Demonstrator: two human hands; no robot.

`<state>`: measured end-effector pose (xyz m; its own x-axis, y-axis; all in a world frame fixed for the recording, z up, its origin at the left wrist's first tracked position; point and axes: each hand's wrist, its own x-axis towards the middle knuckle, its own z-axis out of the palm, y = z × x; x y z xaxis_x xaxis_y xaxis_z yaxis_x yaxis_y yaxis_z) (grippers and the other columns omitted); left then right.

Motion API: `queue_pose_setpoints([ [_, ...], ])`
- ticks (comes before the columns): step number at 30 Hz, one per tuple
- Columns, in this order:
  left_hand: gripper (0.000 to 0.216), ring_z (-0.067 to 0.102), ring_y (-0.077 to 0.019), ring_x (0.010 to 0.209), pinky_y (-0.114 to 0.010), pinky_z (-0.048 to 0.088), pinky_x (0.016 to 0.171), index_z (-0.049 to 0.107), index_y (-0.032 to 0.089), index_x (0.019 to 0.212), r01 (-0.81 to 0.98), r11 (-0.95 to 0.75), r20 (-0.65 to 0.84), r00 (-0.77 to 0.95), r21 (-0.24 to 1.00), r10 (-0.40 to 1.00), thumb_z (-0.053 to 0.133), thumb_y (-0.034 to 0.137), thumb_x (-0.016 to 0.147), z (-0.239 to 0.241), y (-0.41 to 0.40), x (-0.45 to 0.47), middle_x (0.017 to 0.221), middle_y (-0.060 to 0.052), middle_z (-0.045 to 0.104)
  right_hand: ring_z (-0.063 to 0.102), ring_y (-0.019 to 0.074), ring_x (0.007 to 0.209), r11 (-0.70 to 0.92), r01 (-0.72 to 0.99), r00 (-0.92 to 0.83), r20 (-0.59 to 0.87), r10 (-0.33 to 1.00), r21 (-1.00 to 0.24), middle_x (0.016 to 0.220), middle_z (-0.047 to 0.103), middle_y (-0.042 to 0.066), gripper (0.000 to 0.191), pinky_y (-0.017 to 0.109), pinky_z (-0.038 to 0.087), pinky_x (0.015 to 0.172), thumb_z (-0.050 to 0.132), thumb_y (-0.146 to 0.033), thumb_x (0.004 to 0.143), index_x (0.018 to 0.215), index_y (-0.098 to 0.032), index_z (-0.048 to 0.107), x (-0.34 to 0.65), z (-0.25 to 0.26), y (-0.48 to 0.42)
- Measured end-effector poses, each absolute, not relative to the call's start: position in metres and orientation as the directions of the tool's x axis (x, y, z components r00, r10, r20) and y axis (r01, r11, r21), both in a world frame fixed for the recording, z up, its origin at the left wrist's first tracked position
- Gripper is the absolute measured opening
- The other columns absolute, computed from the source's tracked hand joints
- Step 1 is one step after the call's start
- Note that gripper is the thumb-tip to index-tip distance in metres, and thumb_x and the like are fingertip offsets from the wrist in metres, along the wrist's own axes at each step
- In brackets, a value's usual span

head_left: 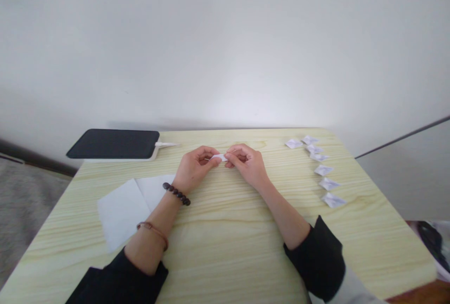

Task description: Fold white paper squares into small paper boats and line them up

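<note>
A small folded piece of white paper [219, 157] is pinched between my two hands above the middle of the table. My left hand [196, 167] grips its left end with thumb and fingers closed. On the other end, my right hand [247, 162] holds it the same way. The fingers hide most of the paper, so its exact shape cannot be made out. Flat white paper sheets [121, 210] lie under and beside my left forearm.
Several small folded paper boats [324, 170] stand along the right side of the wooden table [228, 248]. A black-screened device [114, 144] with a white cable [166, 144] rests at the back left. Behind the table rises a white wall [225, 46].
</note>
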<state>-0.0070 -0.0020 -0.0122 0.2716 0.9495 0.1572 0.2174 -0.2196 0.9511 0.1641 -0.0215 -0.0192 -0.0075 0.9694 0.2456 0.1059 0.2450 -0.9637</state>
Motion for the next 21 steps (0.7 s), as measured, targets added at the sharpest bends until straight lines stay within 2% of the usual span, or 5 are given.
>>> queue_pose_setpoints([
  [4, 0.04, 0.068, -0.0183, 0.078, -0.029, 0.058, 0.071, 0.063, 0.017, 0.091, 0.197, -0.278, 0.221, 0.27, 0.94, 0.937, 0.074, 0.047, 0.068, -0.0141, -0.0007, -0.009, 0.083, -0.004, 0.072, 0.069, 0.0149, 0.058, 0.211, 0.028, 0.019, 0.212, 0.977, -0.977, 0.066, 0.069, 0.0, 0.024, 0.025, 0.058, 0.058, 0.069, -0.041, 0.075, 0.082, -0.019, 0.061, 0.1645, -0.0223, -0.0189],
  [9, 0.036, 0.067, -0.0191, 0.086, -0.03, 0.057, 0.079, 0.069, 0.018, 0.091, 0.342, -0.383, 0.288, 0.298, 0.858, 0.91, 0.067, 0.05, 0.074, -0.0118, -0.0014, -0.0121, 0.094, -0.006, 0.073, 0.069, 0.0162, 0.062, 0.178, 0.09, -0.004, 0.178, 0.984, -0.98, 0.069, 0.071, 0.003, 0.028, 0.027, 0.058, 0.061, 0.061, -0.045, 0.081, 0.086, -0.018, 0.066, 0.1676, -0.024, -0.0185],
  [15, 0.029, 0.069, -0.019, 0.079, -0.029, 0.057, 0.074, 0.072, 0.018, 0.086, 0.411, -0.35, 0.277, 0.227, 0.842, 0.934, 0.061, 0.044, 0.08, -0.0072, -0.0033, -0.0145, 0.088, -0.006, 0.075, 0.07, 0.0168, 0.08, 0.324, 0.285, -0.135, 0.297, 0.945, -0.902, 0.093, 0.072, 0.006, 0.021, 0.027, 0.058, 0.07, 0.064, -0.034, 0.08, 0.095, -0.02, 0.069, 0.1689, -0.0209, -0.0205],
  [18, 0.031, 0.069, -0.0205, 0.086, -0.029, 0.058, 0.074, 0.073, 0.018, 0.085, 0.402, -0.391, 0.31, 0.252, 0.828, 0.917, 0.061, 0.047, 0.08, -0.0079, -0.0037, -0.013, 0.092, -0.006, 0.075, 0.069, 0.0163, 0.077, 0.368, 0.33, -0.122, 0.347, 0.93, -0.869, 0.093, 0.072, 0.005, 0.017, 0.027, 0.057, 0.066, 0.062, -0.033, 0.082, 0.092, -0.022, 0.071, 0.1686, -0.0204, -0.0203],
  [21, 0.032, 0.069, -0.0187, 0.08, -0.028, 0.059, 0.069, 0.071, 0.018, 0.085, 0.422, -0.417, 0.335, 0.256, 0.805, 0.907, 0.059, 0.047, 0.081, -0.0105, -0.0036, -0.012, 0.088, -0.006, 0.074, 0.067, 0.015, 0.069, 0.376, 0.323, -0.101, 0.364, 0.926, -0.869, 0.089, 0.072, 0.005, 0.019, 0.025, 0.056, 0.06, 0.063, -0.036, 0.082, 0.092, -0.021, 0.07, 0.168, -0.0206, -0.0206],
])
